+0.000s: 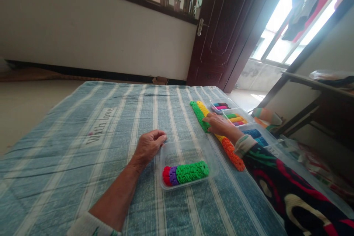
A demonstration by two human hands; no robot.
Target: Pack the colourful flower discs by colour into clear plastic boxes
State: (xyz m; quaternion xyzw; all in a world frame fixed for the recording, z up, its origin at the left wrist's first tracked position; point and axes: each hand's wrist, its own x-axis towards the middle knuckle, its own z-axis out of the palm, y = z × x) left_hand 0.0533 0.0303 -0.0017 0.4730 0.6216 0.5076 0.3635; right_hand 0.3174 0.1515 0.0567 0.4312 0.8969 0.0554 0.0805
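My left hand (pixel 148 145) rests on the striped cloth with its fingers curled, touching the far left corner of a clear plastic tray (pixel 188 149). That tray holds a row of red, purple and green toothed pieces (pixel 186 173). My right hand (pixel 219 124) lies over the near end of a green row of pieces (pixel 199 114), fingers pressed on it. Beside it runs a longer yellow and orange row (pixel 231 152) on the cloth.
Three more clear trays (pixel 240 112) with coloured pieces stand to the right of the rows. The blue striped cloth (pixel 91 143) covers a low surface. A dark wooden door (pixel 221 29) and a wooden table (pixel 318 92) are at the right.
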